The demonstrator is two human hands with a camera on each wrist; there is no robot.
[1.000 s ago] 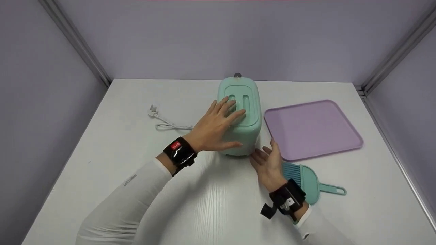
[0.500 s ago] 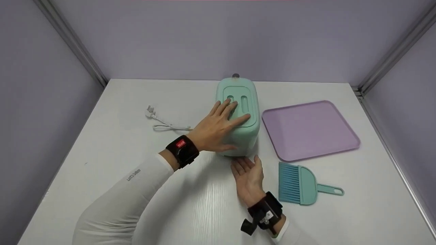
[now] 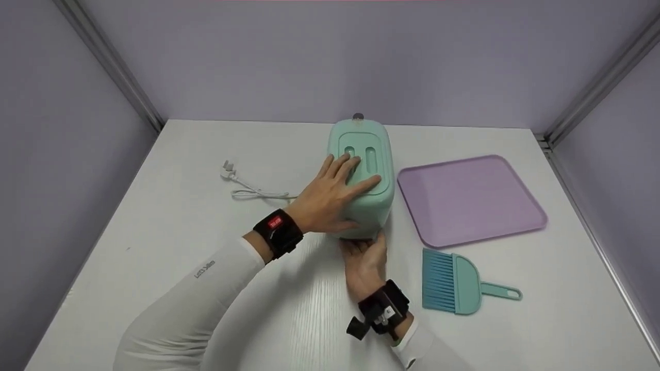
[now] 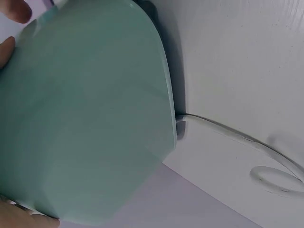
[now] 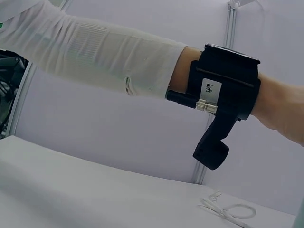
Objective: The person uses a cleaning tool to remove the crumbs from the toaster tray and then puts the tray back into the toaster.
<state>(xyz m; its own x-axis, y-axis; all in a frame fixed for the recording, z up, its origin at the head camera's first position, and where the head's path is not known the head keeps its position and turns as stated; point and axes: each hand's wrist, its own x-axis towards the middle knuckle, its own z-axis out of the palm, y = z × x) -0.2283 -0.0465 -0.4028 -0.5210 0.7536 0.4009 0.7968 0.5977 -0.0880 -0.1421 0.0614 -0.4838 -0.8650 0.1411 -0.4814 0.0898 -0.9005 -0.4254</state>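
A mint-green toaster (image 3: 367,211) stands mid-table, its covered top marked with two recessed slots. My left hand (image 3: 325,198) rests on that cover with fingers spread, the thumb along the near end. In the left wrist view, the toaster's smooth side (image 4: 95,109) fills much of the picture, with fingertips (image 4: 5,50) at its left edge. Palm up, my right hand (image 3: 365,265) reaches to the toaster's near bottom edge. Its thumb touches the lower right corner; the fingertips are hidden beneath. The right wrist view shows the left forearm and its wristband (image 5: 223,85).
A white cord with a plug (image 3: 228,170) lies left of the toaster. To the right is a purple tray (image 3: 472,201), and nearer sits a small teal brush (image 3: 466,283). Grey-lilac walls (image 3: 330,62) bound the white table (image 3: 170,226).
My right hand has moved left, away from beside the brush, and then in against the toaster's near bottom edge. The left hand stays on top, having shifted only slightly.
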